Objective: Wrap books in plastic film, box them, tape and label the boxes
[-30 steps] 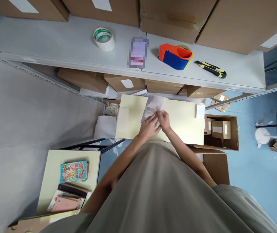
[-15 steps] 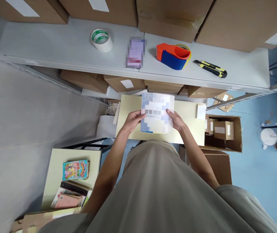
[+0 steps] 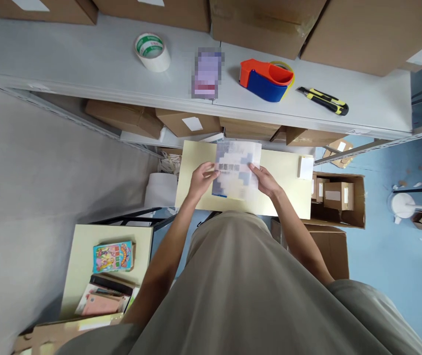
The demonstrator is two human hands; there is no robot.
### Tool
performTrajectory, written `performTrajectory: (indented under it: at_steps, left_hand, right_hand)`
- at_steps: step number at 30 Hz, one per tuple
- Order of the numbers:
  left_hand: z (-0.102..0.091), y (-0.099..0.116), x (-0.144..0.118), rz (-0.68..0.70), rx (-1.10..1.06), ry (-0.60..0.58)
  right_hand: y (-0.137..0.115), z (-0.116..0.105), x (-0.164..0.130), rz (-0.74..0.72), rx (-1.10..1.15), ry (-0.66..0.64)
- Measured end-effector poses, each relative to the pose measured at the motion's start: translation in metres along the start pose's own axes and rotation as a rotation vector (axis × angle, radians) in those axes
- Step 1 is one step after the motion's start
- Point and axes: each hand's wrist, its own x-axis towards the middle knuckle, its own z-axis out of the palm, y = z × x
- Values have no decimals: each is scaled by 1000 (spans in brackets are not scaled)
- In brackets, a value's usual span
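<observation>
A book point(image 3: 233, 183) with a white and blue blocky cover and dark Chinese characters is held over a pale yellow table point(image 3: 288, 192). A hazy, translucent layer seems to lie over its cover, and it looks blurred. My right hand point(image 3: 267, 181) grips its right edge, thumb on top and the other fingers underneath, out of sight. At the left edge is my left hand point(image 3: 201, 180), its thumb and fingertips closed on the border. A small white stack point(image 3: 305, 168) lies at the table's right end.
On the grey shelf point(image 3: 96, 59) ahead are a tape roll point(image 3: 153, 53), a pixelated flat item point(image 3: 207, 73), an orange-blue tape dispenser point(image 3: 266, 80) and a box cutter point(image 3: 324, 101). An open carton point(image 3: 359, 207) stands right; books point(image 3: 113, 257) lie on a side table at left.
The book has shifted slightly left and its cover text has blurred. My left fingers sit looser at its edge. The view has moved slightly.
</observation>
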Motion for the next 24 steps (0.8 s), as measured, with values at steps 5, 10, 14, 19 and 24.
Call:
performTrajectory:
  at_steps: [5,10,14,19,24]
  left_hand:
    - [32,-9,-28,164,221,-110]
    - [30,-23,-30,99,246,33]
    - [-21,-44,-9,-73,-90,43]
    - [-82,-74,12,-259,-317,8]
    - [-118,-107,42,-302,-155,36]
  right_hand:
    - [23,38,11,-115,-211,114]
    - [47,77,26,-136,-271,59]
    - [61,70,51,-146,-405,206]
    - [90,60,86,178,-326,293]
    - [129,93,119,135,-258,220]
